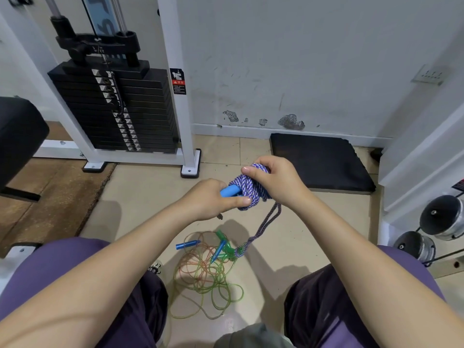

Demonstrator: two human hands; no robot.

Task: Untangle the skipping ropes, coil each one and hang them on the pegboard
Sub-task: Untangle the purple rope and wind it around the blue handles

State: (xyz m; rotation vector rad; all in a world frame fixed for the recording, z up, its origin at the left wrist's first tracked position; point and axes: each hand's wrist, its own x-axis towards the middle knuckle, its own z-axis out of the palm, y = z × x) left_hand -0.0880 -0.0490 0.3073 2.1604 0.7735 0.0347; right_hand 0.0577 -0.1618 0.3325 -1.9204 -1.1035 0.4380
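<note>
A purple-and-white braided skipping rope point(247, 188) is wound into a thick coil held between both hands above the floor. My left hand point(213, 199) grips its blue handle point(229, 190) and the coil's lower edge. My right hand point(273, 182) is closed over the top of the coil. A loose tail of the purple rope point(266, 223) hangs down to the floor. There it meets a tangle of thin green and orange ropes point(206, 277) with blue point(187, 244) and green handles point(224, 244). No pegboard is in view.
A white-framed weight-stack machine point(113, 106) stands at the back left, with a black padded seat point(17, 136) at the far left. A black mat point(319, 162) lies by the wall. Dumbbells point(439, 218) rest on a rack at the right. My knees frame the tangle.
</note>
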